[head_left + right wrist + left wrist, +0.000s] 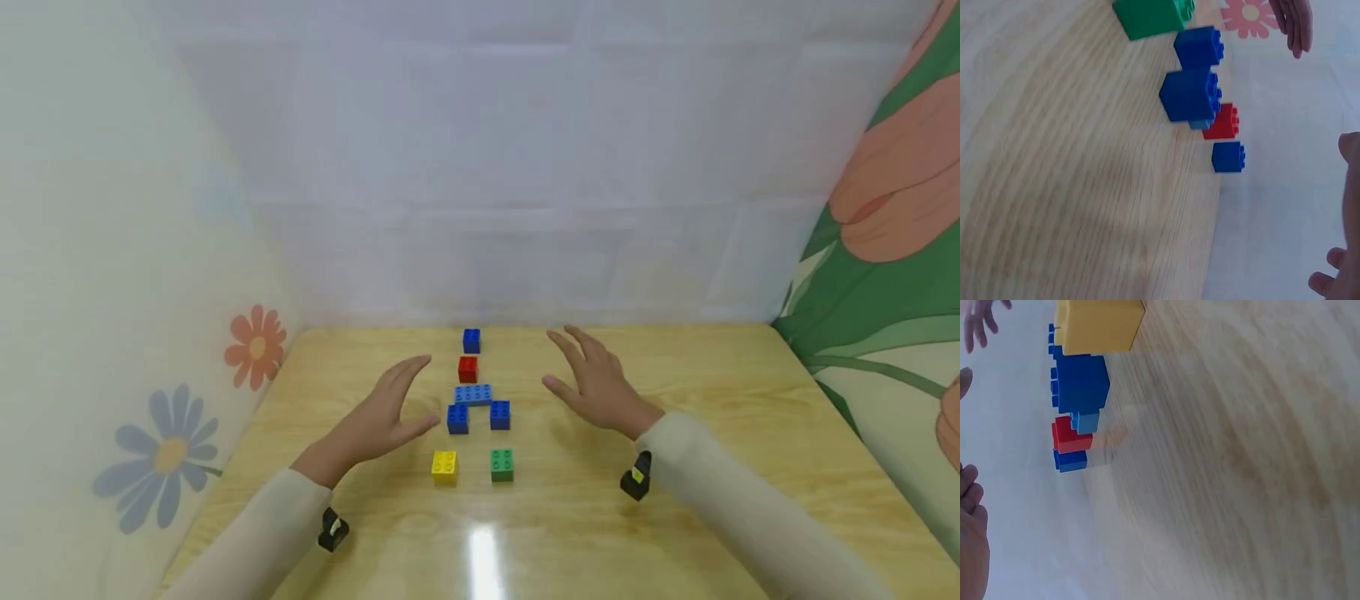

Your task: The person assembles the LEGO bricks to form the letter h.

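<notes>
Left hand (371, 421) and right hand (600, 390), fingers extended, held nothing; toy bricks (473, 396) lay lower centre on the wood-grain tabletop (570, 525); a pale backdrop (480, 167) filled upper centre, flowered panels (900, 325) both sides.

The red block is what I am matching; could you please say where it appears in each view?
Head: the red block sits slightly below picture centre.
Left wrist: the red block is left of centre, near mid-height.
Right wrist: the red block is right of centre, near mid-height.
Shared landmark: the farthest blue block, just above it in the head view and just below it in both wrist views.
</notes>
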A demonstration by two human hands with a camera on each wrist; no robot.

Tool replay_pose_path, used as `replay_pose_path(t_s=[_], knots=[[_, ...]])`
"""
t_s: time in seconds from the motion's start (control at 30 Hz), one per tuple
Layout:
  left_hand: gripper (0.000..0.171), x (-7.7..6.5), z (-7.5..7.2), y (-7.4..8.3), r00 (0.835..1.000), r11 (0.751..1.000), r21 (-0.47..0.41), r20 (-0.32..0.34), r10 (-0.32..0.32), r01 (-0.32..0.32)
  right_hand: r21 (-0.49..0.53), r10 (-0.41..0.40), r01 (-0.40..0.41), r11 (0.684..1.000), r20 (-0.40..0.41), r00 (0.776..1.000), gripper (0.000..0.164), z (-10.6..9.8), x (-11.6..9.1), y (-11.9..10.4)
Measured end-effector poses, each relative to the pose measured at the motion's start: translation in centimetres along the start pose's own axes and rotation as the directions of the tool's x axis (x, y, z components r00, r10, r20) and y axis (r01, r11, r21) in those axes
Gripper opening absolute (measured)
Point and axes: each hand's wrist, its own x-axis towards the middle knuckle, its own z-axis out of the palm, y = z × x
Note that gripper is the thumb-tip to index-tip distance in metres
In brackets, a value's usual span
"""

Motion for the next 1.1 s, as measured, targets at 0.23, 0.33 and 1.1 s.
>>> replay_pose_path(t_s=[0.23, 0.33, 1.1], knots=[[0.088, -1.5, 0.5, 0.2, 1.000, 0.999, -0.051, 0.015, -0.015, 0.016, 0.064, -0.050, 0.048, 0.997, 0.031, 0.998, 0.070, 0.5, -0.9, -1.7], [0.083, -2.0, 0.9, 0.2, 0.999, 0.997, -0.076, 0.030, -0.012, 0.014, 0.092, -0.071, 0.067, 0.994, 0.050, 0.996, 0.069, 0.8, -1.2, -2.3], [0.059, -3.6, 3.0, 0.1, 0.977, 0.987, -0.141, 0.210, -0.044, 0.075, 0.256, -0.117, 0.053, 0.965, 0.239, 0.964, 0.073, 3.6, -3.3, -4.0]])
